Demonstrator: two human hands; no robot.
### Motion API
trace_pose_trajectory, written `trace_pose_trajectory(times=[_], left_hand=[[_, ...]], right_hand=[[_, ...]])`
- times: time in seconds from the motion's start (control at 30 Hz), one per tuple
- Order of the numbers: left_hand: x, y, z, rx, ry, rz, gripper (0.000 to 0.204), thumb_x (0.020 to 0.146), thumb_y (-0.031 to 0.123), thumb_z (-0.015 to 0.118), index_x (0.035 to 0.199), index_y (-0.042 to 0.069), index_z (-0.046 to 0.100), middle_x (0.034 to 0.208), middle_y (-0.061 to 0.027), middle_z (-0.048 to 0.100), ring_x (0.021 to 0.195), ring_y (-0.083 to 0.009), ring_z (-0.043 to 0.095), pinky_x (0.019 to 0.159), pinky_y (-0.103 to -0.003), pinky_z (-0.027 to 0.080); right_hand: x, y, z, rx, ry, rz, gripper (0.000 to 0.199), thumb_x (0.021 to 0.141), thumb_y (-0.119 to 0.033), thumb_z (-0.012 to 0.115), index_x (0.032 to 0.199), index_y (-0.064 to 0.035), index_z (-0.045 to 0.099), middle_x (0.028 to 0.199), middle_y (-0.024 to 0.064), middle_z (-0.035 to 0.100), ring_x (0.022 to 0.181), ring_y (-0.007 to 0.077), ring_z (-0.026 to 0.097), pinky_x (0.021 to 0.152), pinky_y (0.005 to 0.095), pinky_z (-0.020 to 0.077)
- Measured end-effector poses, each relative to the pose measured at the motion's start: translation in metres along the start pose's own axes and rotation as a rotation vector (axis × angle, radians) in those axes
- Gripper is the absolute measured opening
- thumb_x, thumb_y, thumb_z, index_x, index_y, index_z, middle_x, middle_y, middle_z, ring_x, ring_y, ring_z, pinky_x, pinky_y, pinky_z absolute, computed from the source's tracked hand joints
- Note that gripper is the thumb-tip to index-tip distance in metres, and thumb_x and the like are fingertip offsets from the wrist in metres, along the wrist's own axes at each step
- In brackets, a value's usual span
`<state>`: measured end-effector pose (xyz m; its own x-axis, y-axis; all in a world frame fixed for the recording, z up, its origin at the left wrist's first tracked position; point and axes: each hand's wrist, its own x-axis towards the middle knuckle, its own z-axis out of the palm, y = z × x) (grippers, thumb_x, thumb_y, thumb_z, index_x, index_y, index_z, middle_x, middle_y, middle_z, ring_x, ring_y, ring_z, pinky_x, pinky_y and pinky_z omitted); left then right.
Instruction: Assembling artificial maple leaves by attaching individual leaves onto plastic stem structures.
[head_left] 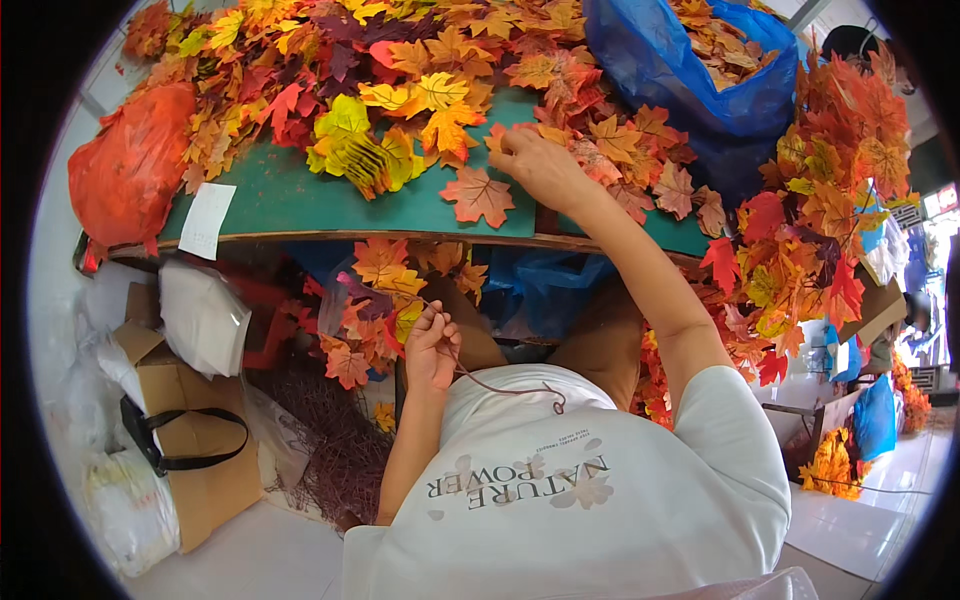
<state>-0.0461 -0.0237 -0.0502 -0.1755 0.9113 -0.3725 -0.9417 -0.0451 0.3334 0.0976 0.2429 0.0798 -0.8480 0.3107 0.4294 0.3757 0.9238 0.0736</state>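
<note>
My left hand (432,345) is below the table edge, pinched on a thin brown wire stem (500,388) that trails across my white shirt. Several orange and yellow fake leaves (378,300) hang on that stem just above the hand. My right hand (540,165) reaches up onto the green table (280,195), fingers closed down among loose orange leaves (600,140). A single orange maple leaf (478,195) lies just left of it. I cannot tell if the right hand holds a leaf.
A heap of red, orange and yellow fake leaves (340,70) covers the far table. A blue bag (690,70) of leaves stands at back right, an orange bag (130,170) at left. Finished leaf garlands (820,200) hang at right. Cardboard boxes (190,440) and brown stems (335,440) sit on the floor.
</note>
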Motion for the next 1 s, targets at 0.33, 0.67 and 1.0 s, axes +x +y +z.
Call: trace_pose_trajectory(times=[0.33, 0.67, 1.0], left_hand=[[-0.002, -0.006, -0.006, 0.013, 0.014, -0.019, 0.019, 0.088, 0.001, 0.055, 0.106, 0.005, 0.058, 0.087, -0.0044, 0.060, 0.069, -0.0117, 0.054, 0.062, -0.024, 0.049], [0.002, -0.005, -0.013, 0.015, -0.013, -0.022, 0.020, 0.088, 0.002, 0.054, 0.107, 0.006, 0.060, 0.089, -0.0047, 0.062, 0.070, -0.0118, 0.055, 0.065, -0.023, 0.050], [-0.003, -0.005, -0.009, 0.031, 0.016, -0.011, 0.020, 0.087, 0.002, 0.055, 0.106, 0.006, 0.058, 0.087, -0.0045, 0.060, 0.070, -0.0120, 0.055, 0.064, -0.024, 0.050]], right_hand=[[-0.011, -0.008, -0.021, 0.513, 0.159, 0.104, 0.032, 0.076, 0.000, 0.061, 0.107, -0.0074, 0.061, 0.104, 0.0125, 0.061, 0.088, 0.0317, 0.059, 0.073, 0.0384, 0.0489], [-0.066, 0.056, -0.048, 0.167, 0.139, 0.390, 0.020, 0.082, -0.004, 0.056, 0.100, -0.0038, 0.063, 0.092, 0.0122, 0.063, 0.086, 0.0320, 0.060, 0.072, 0.0382, 0.0483], [-0.042, 0.065, -0.069, -0.069, 0.357, 0.238, 0.017, 0.077, -0.009, 0.066, 0.093, -0.0042, 0.061, 0.085, 0.0099, 0.062, 0.077, 0.0265, 0.060, 0.064, 0.0336, 0.0481]])
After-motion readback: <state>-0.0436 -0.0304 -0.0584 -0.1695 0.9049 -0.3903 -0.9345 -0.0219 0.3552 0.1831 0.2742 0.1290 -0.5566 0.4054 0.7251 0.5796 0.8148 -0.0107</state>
